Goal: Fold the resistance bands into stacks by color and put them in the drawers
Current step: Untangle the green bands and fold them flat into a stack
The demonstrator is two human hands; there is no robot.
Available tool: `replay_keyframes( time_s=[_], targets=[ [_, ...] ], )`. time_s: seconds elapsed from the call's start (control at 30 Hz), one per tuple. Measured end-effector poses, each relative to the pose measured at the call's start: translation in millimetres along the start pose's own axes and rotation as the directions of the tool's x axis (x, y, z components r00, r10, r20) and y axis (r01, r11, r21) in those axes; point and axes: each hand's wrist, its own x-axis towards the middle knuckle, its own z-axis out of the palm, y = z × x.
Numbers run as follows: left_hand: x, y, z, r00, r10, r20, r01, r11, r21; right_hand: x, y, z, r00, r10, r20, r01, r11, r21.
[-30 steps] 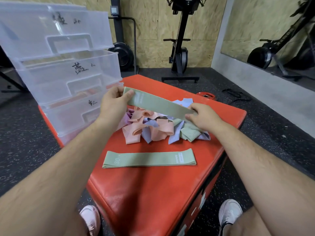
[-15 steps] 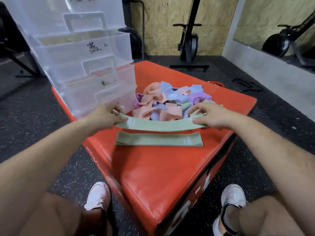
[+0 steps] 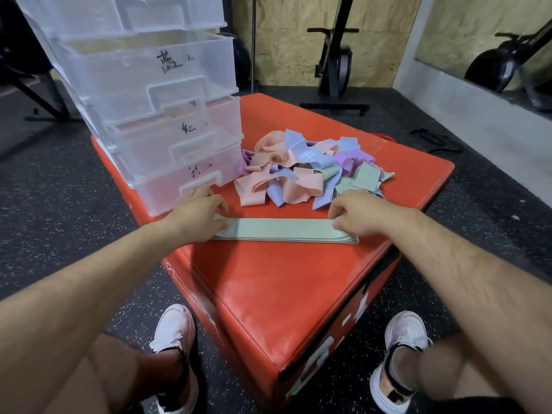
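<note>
Green band (image 3: pixel 283 229), airborne a second ago, now lies on its twin (image 3: pixel 349 242) atop the red box (image 3: pixel 283 294), my left hand (image 3: pixel 198 215) and right hand (image 3: pixel 360 213) pinching its ends: green stack begun, drawers (image 3: pixel 155 115) waiting.

Both bare forearms reach forward, angled inward, palms turned down. The left hand (image 3: pixel 198 212) and right hand (image 3: pixel 360 212) sit level and well apart, fingers curled, each pinching one end of a green band (image 3: pixel 280 230).
</note>
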Motion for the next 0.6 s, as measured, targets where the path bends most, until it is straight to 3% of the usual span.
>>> replay_keyframes(
  time_s=[0.1, 0.27, 0.37, 0.6],
  targets=[
    [0.9, 12.6, 1.2, 0.997, 0.076, 0.026, -0.077, 0.997, 0.025, -3.6, -1.8, -3.9, 1.0, -0.019, 0.001, 0.019, 0.997, -0.071],
    [0.6, 36.3, 9.1, 0.949, 0.242, 0.202, -0.234, 0.97, -0.062, -7.9, -8.5, -4.3, 0.992, -0.034, 0.125, 0.036, 0.999, -0.015],
    [2.7, 46.4, 15.6, 0.93, 0.258, 0.261, -0.242, 0.966, -0.092, -5.1, -6.0, 0.0, 0.992, -0.04, 0.122, 0.045, 0.998, -0.035],
    [12.8, 57.0, 18.5, 0.927, 0.287, 0.24, -0.254, 0.954, -0.159, -6.7, -7.4, -1.2, 0.994, -0.053, 0.097, 0.059, 0.997, -0.058]
  ],
)
